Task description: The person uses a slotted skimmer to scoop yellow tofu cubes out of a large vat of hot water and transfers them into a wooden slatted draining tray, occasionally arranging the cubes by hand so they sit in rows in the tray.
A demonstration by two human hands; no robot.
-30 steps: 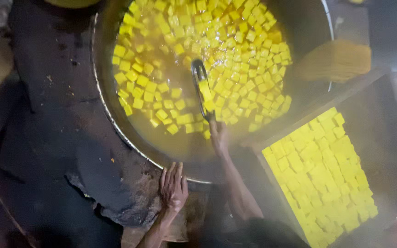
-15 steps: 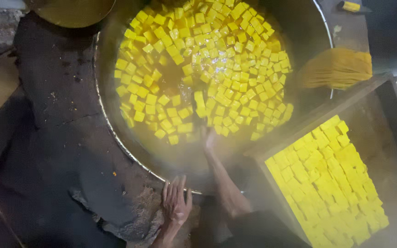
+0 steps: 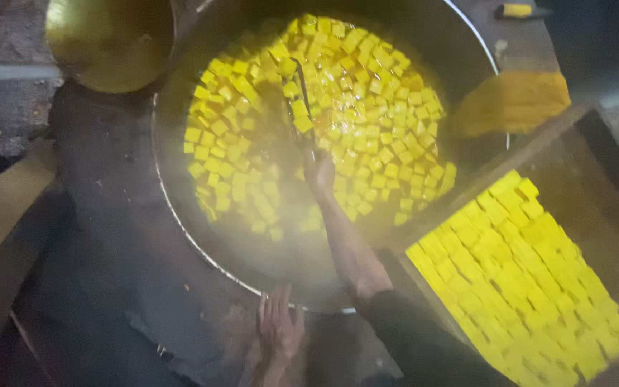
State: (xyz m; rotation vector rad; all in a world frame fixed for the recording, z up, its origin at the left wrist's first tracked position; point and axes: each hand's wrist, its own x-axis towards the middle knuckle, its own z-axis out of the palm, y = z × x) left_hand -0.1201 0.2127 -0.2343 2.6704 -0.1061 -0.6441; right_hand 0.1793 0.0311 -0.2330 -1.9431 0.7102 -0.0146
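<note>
The right hand (image 3: pixel 319 172) reaches out over a wide metal pan (image 3: pixel 467 39), its fingers closed round the handle of a long dark utensil (image 3: pixel 301 93) that runs away from the person into the middle of the pan. The pan holds yellowish liquid crowded with small yellow cubes (image 3: pixel 367 107); they pack the far and right-hand parts tightly, while the near part, under the forearm, shows open liquid through steam. The utensil's far end lies among the cubes, and how deep it sits cannot be told.

The left hand (image 3: pixel 279 328) rests flat, fingers together and pointing forward, on the dark surround (image 3: pixel 102 215) just at the pan's near rim, the fingertips touching or almost touching the metal edge.

To the right, a wooden tray (image 3: pixel 596 208) sits close against the pan's rim, its corner pointing toward the pan. Rows of yellow blocks (image 3: pixel 524 272) fill its near half; the far part is bare wood. A yellow cloth (image 3: pixel 514 100) lies on the pan's right edge. At the upper left, a round yellowish bowl (image 3: pixel 109 43) stands just beside the pan.
</note>
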